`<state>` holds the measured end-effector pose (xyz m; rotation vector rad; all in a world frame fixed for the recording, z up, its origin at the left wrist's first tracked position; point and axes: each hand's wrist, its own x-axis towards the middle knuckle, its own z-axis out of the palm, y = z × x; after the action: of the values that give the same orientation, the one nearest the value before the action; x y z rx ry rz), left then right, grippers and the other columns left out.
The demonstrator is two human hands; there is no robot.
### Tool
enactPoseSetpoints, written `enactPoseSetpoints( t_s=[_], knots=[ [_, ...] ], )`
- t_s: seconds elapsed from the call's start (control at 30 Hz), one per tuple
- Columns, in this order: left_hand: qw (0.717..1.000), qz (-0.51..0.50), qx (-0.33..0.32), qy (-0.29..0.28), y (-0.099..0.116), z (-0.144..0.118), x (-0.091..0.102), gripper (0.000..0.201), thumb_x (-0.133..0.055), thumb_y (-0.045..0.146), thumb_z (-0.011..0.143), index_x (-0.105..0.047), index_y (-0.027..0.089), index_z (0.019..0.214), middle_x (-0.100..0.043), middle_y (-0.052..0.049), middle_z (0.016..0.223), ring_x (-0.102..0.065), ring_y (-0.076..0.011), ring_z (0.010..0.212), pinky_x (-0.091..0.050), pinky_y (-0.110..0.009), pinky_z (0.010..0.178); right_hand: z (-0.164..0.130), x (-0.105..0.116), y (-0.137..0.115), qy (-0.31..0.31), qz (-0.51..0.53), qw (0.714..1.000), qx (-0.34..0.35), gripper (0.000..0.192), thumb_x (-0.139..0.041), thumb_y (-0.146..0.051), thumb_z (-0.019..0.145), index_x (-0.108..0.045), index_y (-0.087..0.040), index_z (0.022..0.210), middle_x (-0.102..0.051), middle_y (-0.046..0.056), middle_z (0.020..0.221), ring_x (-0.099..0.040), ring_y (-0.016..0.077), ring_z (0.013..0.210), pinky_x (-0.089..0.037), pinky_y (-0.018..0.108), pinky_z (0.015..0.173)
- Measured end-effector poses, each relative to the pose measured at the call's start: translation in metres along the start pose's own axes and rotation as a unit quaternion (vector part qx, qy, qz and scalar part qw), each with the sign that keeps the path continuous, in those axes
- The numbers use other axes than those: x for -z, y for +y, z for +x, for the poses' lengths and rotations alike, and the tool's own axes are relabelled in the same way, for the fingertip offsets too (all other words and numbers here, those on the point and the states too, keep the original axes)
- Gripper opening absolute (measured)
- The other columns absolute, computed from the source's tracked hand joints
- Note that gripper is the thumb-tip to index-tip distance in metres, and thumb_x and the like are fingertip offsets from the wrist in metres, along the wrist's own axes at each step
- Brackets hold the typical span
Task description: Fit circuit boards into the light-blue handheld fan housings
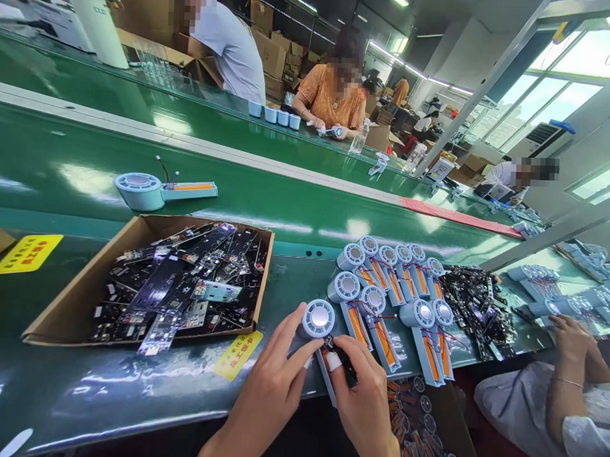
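Observation:
At the bench's front edge, my left hand (280, 364) has its fingers around the round, slotted head of a light-blue housing with a handle (318, 319). A silver disc sits in the middle of that head. My right hand (364, 384), with a white cover on one fingertip, pinches a small black circuit board (349, 365) over the housing's handle. Both hands meet near the joint of head and handle, and much of the handle is hidden under my right hand. Just to the right lie several similar housings (375, 301) with orange strips and thin wires.
On the left stands an open cardboard box (267, 274) full of circuit boards. A heap of black boards (477, 308) lies to the right, near a co-worker's hands (574, 344). One housing (141, 191) rests on the green belt (286, 201). More housings (413, 419) are below the bench edge.

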<state>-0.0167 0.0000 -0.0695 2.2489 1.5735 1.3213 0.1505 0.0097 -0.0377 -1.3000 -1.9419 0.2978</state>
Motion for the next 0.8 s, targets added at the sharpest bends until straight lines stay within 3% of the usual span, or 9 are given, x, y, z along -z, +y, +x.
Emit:
enactPoseSetpoints(
  t_s=[0.2,0.43,0.63,0.8],
  knots=[
    [0.999,0.041,-0.005,-0.005,0.001,-0.002,-0.002,0.046,-0.041,-0.005,0.088,-0.064,0.021,0.118,-0.039,-0.016,0.154,-0.046,-0.0290,0.141,-0.055,-0.047,0.104,0.002,0.006,0.000,-0.017,0.006,1.000,-0.009,0.021,-0.052,-0.018,0.097,-0.069,-0.020,0.109,-0.076,0.007,0.101,-0.074,0.0192,0.092,-0.061,0.028,0.081],
    [0.993,0.115,0.005,0.015,0.009,-0.004,-0.011,0.051,-0.043,-0.009,0.085,-0.061,0.022,0.122,-0.033,-0.019,0.158,-0.050,-0.0343,0.137,-0.058,-0.051,0.097,-0.005,-0.001,-0.001,0.012,-0.041,0.999,0.020,0.023,-0.050,-0.017,0.099,-0.067,-0.019,0.115,-0.074,0.009,0.107,-0.073,0.0200,0.097,-0.062,0.031,0.085],
    [0.999,0.041,-0.032,-0.011,-0.005,-0.002,0.006,0.043,-0.042,0.001,0.092,-0.060,0.023,0.124,-0.043,-0.017,0.153,-0.054,-0.0280,0.136,-0.057,-0.041,0.101,-0.007,-0.008,-0.011,0.036,-0.113,0.991,0.057,0.029,-0.043,-0.013,0.100,-0.065,-0.019,0.118,-0.073,0.011,0.107,-0.073,0.0213,0.096,-0.063,0.033,0.081],
    [1.000,0.004,0.025,-0.001,-0.016,-0.001,0.003,0.043,-0.045,0.015,0.096,-0.047,0.022,0.139,-0.056,-0.013,0.145,-0.056,-0.0235,0.133,-0.053,-0.039,0.105,-0.007,-0.012,-0.017,0.035,-0.158,0.983,0.082,0.030,-0.044,-0.013,0.100,-0.066,-0.016,0.120,-0.074,0.012,0.107,-0.073,0.0239,0.094,-0.063,0.036,0.077]
  ],
)
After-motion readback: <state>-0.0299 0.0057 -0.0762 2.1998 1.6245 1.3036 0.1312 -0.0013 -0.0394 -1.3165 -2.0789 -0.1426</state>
